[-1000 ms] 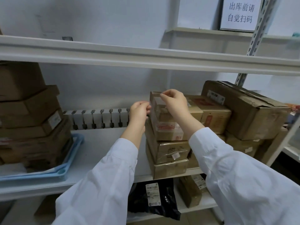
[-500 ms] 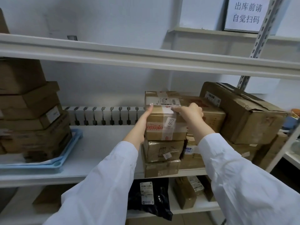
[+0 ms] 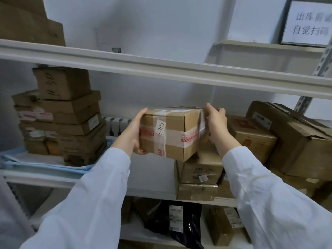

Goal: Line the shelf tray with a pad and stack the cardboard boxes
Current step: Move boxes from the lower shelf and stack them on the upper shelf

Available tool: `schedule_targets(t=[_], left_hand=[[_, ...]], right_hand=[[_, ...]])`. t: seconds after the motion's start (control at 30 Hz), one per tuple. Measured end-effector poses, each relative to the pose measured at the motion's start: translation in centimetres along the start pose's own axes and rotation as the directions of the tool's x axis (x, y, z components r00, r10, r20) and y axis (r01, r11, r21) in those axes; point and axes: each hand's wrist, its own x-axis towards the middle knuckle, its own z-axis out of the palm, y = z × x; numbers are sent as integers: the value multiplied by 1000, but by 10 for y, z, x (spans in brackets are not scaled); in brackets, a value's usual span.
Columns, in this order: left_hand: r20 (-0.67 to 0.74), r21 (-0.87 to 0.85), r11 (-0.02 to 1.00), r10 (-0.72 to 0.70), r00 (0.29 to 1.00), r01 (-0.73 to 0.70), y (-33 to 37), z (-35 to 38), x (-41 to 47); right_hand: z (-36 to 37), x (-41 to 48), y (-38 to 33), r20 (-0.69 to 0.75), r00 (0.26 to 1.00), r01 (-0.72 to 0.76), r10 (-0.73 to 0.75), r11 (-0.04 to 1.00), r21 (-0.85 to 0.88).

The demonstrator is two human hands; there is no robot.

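A taped cardboard box (image 3: 172,133) with a white label hangs in the air above the middle shelf, held between both hands. My left hand (image 3: 133,133) grips its left end, fingers curled under the bottom edge. My right hand (image 3: 215,121) grips the right end near the top. Below its right part stands a short stack of boxes (image 3: 199,173). At the left, a blue tray (image 3: 53,168) with a white pad (image 3: 30,158) carries a tall pile of boxes (image 3: 62,119).
The upper shelf beam (image 3: 161,67) runs close above the held box. Large brown boxes (image 3: 291,139) crowd the shelf's right side. A row of small white items (image 3: 116,123) lines the back wall. A black bag (image 3: 172,223) lies on the lower shelf.
The top box has come off the right stack and shifted left and up, now held clear in both hands. The view has swung left, showing more of the tray pile.
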Motion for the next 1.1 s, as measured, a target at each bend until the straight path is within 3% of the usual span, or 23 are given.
schedule_targets(t=[0.13,0.23,0.33,0.5,0.6,0.77,0.97,1.1], left_hand=[[35,52,998,19,999,-21,13,-37,-14],[93,85,996,27,995,-35,23,-63,-27],[125,179,978,87,988,-109,36,-85,-41],[295,267,922,201,934,-282,52,-115,-73],[361,163,887,353,863,-432,61,-123,-86],[457,-99,856,493,741,-508,80,-119,-109],[212,-322,650,758,617,-688,107,-93,-150],[176,-360,550,833,525,-753,131,-86,-181]], right_hand=[[15,-2,-6,-13,996,-91,90,994,-55],[26,-1,-9,110,986,-131,127,991,25],[40,-15,-25,240,968,-78,71,997,18],[53,-24,-48,298,954,9,-8,1000,-4],[62,-22,-55,360,933,-33,4,997,73],[81,-30,-71,464,885,-142,39,972,189],[86,-50,-97,583,805,-230,110,964,136],[80,-54,-120,653,755,-219,61,962,163]])
